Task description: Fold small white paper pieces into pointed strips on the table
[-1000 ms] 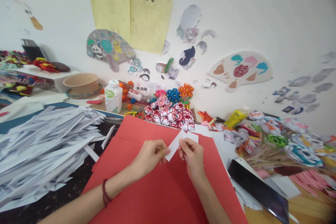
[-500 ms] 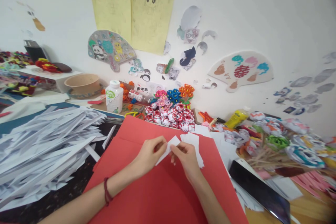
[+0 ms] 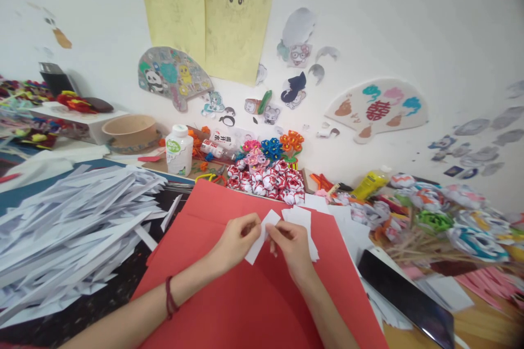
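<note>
Your left grip (image 3: 242, 235) and right grip (image 3: 289, 241) pinch opposite edges of a white paper strip (image 3: 257, 248); red sheets (image 3: 241, 305) stretch toward you, white slips (image 3: 303, 219) just beside your right.

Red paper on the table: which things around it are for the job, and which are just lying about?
For the job:
small white paper, held by the left hand and right hand
red sheets under the hands
white slips beside the right hand, probably

Just lying about, it seems:
black phone
white bottle
yellow bottle
tan bowl
red-and-white flowers
</note>
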Demonstrator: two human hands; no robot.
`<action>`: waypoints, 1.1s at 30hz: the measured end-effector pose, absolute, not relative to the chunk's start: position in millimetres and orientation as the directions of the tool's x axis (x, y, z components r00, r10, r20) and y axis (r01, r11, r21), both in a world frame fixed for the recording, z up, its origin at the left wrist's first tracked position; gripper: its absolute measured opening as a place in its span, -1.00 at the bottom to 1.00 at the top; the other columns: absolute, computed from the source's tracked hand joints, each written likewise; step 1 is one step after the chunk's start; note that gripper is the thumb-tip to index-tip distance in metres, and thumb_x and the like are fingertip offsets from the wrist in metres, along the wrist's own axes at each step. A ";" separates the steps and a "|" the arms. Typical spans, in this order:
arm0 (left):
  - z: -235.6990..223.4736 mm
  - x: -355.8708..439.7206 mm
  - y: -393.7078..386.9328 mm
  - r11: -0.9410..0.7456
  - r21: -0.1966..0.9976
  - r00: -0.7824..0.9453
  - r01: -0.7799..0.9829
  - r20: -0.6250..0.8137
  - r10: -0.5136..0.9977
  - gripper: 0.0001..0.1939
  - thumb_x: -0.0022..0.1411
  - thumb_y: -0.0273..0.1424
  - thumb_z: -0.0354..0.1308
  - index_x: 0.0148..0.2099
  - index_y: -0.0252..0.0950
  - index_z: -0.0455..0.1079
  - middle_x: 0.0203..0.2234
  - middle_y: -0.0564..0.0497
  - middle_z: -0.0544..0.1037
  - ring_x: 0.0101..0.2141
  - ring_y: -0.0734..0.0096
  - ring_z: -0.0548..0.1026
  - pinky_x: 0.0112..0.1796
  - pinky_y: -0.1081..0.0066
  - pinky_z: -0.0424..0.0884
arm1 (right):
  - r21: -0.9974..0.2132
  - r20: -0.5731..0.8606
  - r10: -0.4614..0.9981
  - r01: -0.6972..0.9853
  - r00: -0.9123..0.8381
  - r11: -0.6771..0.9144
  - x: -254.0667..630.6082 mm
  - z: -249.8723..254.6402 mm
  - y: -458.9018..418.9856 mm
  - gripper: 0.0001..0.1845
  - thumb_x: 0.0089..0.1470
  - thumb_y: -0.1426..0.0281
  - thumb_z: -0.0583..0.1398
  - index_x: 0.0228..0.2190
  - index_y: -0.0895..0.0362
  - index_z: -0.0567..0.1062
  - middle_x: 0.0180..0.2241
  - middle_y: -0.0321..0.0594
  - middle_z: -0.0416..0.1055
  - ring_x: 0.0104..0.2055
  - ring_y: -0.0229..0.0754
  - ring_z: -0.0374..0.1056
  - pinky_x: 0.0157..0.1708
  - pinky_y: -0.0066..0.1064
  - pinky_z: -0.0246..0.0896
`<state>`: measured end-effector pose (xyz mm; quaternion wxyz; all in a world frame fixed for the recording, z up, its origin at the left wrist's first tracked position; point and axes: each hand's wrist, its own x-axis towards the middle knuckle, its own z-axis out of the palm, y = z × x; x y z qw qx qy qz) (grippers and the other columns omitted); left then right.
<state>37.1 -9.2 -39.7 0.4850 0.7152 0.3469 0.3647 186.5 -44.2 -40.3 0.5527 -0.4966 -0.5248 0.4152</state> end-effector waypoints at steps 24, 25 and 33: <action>-41.4 32.0 4.2 -0.247 0.967 0.344 0.064 0.211 0.915 -0.76 0.17 -0.21 0.07 -0.32 -0.32 0.24 -0.55 0.10 0.36 -0.50 0.50 0.33 -0.45 0.52 0.22 | -0.957 0.099 0.930 -0.222 0.354 0.186 192.8 -35.4 -41.1 -0.77 -0.07 0.31 0.29 -0.59 0.22 0.49 -0.61 -0.23 0.43 -0.62 -0.32 0.28 -0.59 -0.50 0.18; -41.9 31.4 5.3 -0.230 0.972 0.374 0.042 0.198 0.906 -0.75 0.18 -0.22 0.07 -0.31 -0.32 0.26 -0.56 0.10 0.36 -0.52 0.50 0.33 -0.46 0.53 0.22 | -0.960 0.074 0.942 -0.232 0.327 0.156 192.4 -34.8 -41.1 -0.78 -0.10 0.31 0.30 -0.58 0.22 0.49 -0.61 -0.22 0.44 -0.62 -0.31 0.30 -0.60 -0.50 0.18; -20.8 12.8 6.2 -0.560 0.745 0.552 0.362 0.312 0.773 -0.80 0.21 -0.36 0.02 -0.41 -0.33 0.37 -0.62 0.10 0.39 -0.57 0.53 0.28 -0.48 0.55 0.13 | -0.993 0.033 0.999 0.113 0.031 0.029 195.1 -25.4 -45.0 -0.75 -0.08 0.26 0.26 -0.53 0.22 0.54 -0.62 -0.21 0.45 -0.56 -0.22 0.34 -0.50 -0.44 0.24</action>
